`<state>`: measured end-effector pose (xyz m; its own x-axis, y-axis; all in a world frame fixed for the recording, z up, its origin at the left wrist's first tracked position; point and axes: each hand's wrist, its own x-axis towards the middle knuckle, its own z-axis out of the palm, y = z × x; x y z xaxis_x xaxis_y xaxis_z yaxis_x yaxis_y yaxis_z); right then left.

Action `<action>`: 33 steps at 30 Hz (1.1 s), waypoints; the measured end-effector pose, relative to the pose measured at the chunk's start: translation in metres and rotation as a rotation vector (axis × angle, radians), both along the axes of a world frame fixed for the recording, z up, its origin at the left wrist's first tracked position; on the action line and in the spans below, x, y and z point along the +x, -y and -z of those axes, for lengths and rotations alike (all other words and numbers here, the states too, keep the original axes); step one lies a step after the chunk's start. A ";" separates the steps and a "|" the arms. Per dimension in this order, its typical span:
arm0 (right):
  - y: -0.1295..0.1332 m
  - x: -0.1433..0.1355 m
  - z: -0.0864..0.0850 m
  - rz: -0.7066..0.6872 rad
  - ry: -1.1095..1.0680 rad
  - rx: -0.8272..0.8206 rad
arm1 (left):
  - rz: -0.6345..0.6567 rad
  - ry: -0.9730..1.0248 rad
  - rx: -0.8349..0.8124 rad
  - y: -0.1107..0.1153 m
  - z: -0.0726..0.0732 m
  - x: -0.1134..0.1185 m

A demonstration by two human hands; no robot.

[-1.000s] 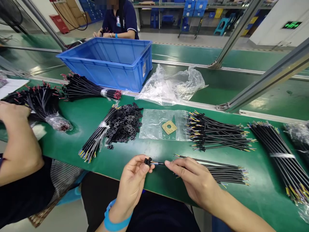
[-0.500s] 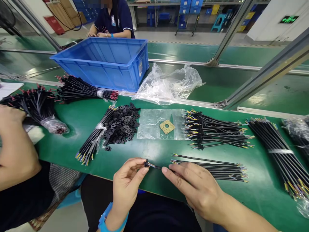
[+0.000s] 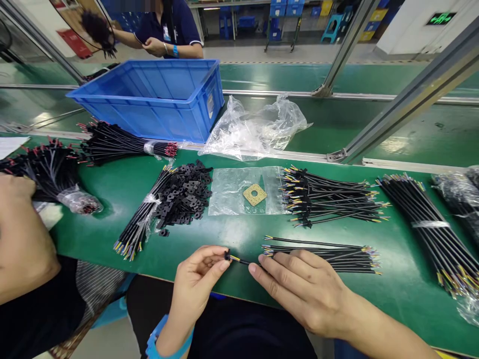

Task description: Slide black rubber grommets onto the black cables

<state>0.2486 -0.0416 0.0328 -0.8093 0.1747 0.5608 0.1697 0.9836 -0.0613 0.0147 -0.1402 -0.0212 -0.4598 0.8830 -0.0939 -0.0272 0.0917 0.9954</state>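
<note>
Between thumb and forefinger my left hand [image 3: 200, 276] pinches a small black plastic clip [image 3: 227, 255]. My right hand [image 3: 305, 289] is closed on a black cable [image 3: 244, 262], with fingers along it and most of its length hidden below them. Coloured wire ends of that cable meet the clip; how deep they sit in it I cannot tell. Just behind my right hand lies a row of loose black cables [image 3: 348, 257] with stripped ends. A heap of black clips [image 3: 185, 194] lies to the left, and cables with clips on their ends [image 3: 333, 194] lie farther back on the right.
A clear bag [image 3: 228, 192] with a yellow perforated plate [image 3: 255, 194] lies mid-table. Tied cable bundles [image 3: 144, 212] flank it. Behind stand a blue crate [image 3: 172, 117] and crumpled plastic [image 3: 258, 127]. A co-worker's arm [image 3: 22, 239] reaches in at left; another person [image 3: 168, 35] is across the bench.
My two hands stay nearly in place, clip and cable still held close together. Across the bench, the person has raised a dark bundle at the left. The view has shifted slightly.
</note>
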 end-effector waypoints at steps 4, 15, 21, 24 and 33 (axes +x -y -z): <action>-0.002 0.003 0.006 0.032 -0.034 -0.135 | 0.151 -0.039 0.021 0.002 -0.005 0.001; 0.007 -0.004 0.017 0.024 -0.148 -0.222 | 0.092 -0.021 0.095 0.002 -0.007 0.021; 0.009 -0.013 0.025 0.039 -0.216 -0.467 | 0.184 -0.248 0.239 0.000 -0.013 0.015; 0.009 -0.015 0.026 0.020 -0.205 -0.556 | 0.218 -0.356 0.288 0.001 -0.014 0.011; 0.011 -0.014 0.022 -0.007 -0.088 -0.823 | 0.368 -0.468 0.347 -0.004 -0.019 0.008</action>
